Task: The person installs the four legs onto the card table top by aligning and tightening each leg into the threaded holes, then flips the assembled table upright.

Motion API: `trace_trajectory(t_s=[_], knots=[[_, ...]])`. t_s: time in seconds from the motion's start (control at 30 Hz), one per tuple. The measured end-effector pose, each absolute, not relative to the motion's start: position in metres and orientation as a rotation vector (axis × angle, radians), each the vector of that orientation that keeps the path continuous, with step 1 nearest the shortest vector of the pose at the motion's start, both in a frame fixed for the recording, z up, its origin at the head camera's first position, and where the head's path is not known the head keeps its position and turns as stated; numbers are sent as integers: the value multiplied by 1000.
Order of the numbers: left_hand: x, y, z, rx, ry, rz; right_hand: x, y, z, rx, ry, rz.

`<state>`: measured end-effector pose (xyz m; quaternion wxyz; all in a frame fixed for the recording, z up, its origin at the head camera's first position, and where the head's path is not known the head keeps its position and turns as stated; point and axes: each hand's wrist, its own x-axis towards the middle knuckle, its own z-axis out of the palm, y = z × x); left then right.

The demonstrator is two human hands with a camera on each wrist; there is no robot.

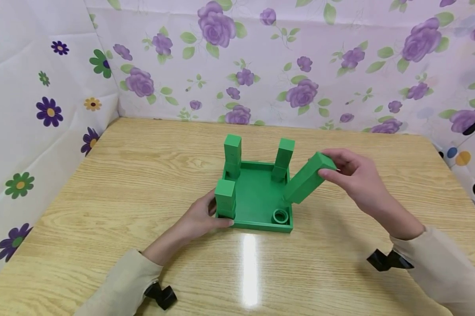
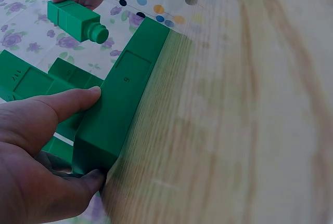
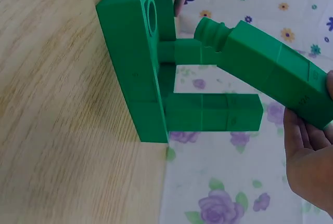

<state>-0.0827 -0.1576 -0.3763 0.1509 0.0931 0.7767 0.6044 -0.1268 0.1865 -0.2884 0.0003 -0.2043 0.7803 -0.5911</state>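
The desk (image 1: 340, 272) is glossy wood-grain laminate. On it sits a square green plastic base (image 1: 257, 197), shallow-rimmed, with three square posts upright in its corners and a round socket (image 1: 280, 216) in the fourth. The left hand (image 1: 199, 219) grips the base's near-left corner. The right hand (image 1: 356, 177) pinches a fourth post (image 1: 306, 179), tilted above the socket, with a ribbed round peg (image 3: 210, 31).
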Motion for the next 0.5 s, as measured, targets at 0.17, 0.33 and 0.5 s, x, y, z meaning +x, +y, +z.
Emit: trace_trajectory(t_s=[0.17, 0.33, 0.5], knots=[[-83, -157, -375, 251, 2236, 1732, -120, 175, -282, -730, 2525, -1654], [-82, -157, -374, 243, 2234, 1733, -116, 165, -279, -754, 2495, -1537], [-83, -157, -374, 251, 2227, 1737, -115, 158, -281, -793, 2466, -1470]])
